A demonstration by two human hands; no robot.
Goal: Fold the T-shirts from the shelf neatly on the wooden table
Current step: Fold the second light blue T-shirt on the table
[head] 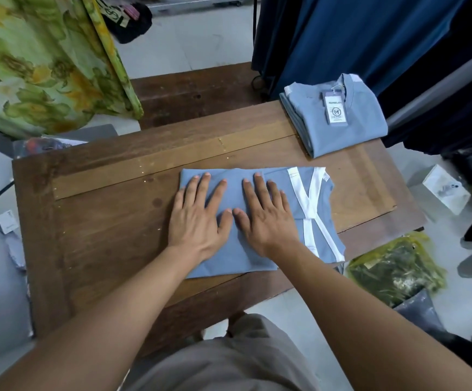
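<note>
Both hands' fingers (pixel 198 190) lie straight, splayed, pressing the T-shirt (pixel 297 198).

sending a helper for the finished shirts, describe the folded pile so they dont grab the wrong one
On the wooden table, look to the far right corner, beside the hanging dark blue cloth. A pile of folded blue shirts sits there. Unlike the single blue shirt mid-table, flat under the left hand and right hand, it carries a white paper tag on top.
</note>
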